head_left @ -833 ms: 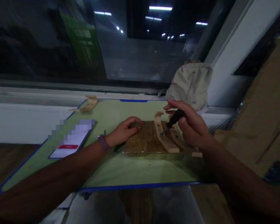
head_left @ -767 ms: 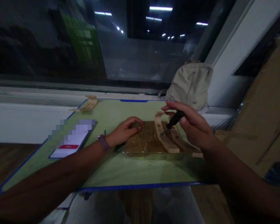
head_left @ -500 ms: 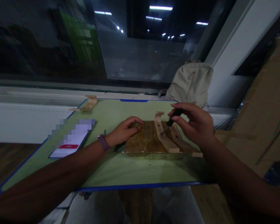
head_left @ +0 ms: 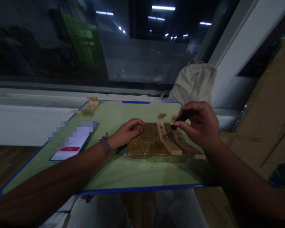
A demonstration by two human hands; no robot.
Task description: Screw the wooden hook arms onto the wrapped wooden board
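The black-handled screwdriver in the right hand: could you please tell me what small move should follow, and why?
Probably keep turning the black-handled screwdriver: its tip sits on the curved pale wooden strip, the right hand grips the handle, and the left hand steadies the brown wooden board.

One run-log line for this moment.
left hand: flat on board | right hand: holds screwdriver, tip at curved strip | mat: phone left

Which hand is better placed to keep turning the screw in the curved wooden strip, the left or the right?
Probably the right hand: its grip holds the screwdriver, tip on the curved wooden strip. The left hand lies flat on the brown board.
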